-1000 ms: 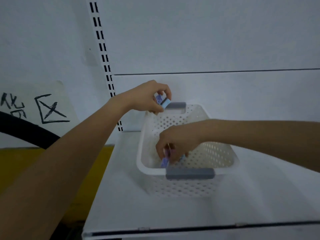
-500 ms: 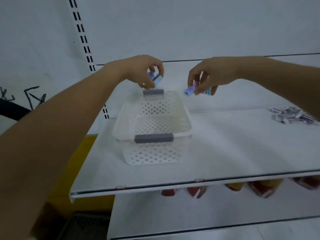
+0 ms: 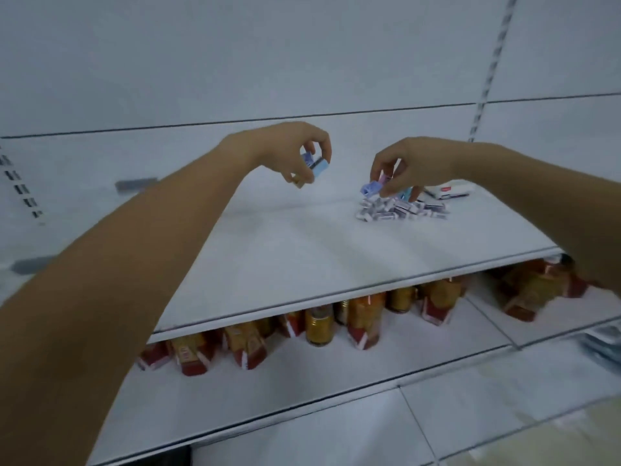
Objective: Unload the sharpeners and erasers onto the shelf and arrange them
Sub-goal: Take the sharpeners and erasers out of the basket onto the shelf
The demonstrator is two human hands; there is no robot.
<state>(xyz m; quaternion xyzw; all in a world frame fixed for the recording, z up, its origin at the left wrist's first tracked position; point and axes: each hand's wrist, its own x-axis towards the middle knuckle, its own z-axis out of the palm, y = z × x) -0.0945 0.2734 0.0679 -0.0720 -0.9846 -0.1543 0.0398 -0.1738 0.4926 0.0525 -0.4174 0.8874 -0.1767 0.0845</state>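
My left hand (image 3: 299,156) pinches a small light-blue eraser (image 3: 316,164) above the middle of the white shelf (image 3: 285,257). To its right my right hand (image 3: 406,166) grips a few small blue and pink items (image 3: 376,185) directly over a heap of wrapped erasers and sharpeners (image 3: 400,210) lying on the shelf. The lowest fingers of that hand almost touch the heap. The white basket with grey handles (image 3: 134,185) is mostly hidden behind my left forearm at the far left.
Flat white packets (image 3: 450,191) lie behind the heap at the back right. On the lower shelf (image 3: 302,391) stand several orange and red cartons and gold cans (image 3: 319,327). Slotted uprights run up the back wall at both sides.
Both hands lifted out of the basket with items and travelled right along the shelf. My view swung right, so the basket slid to the left edge and the heap came to the centre.
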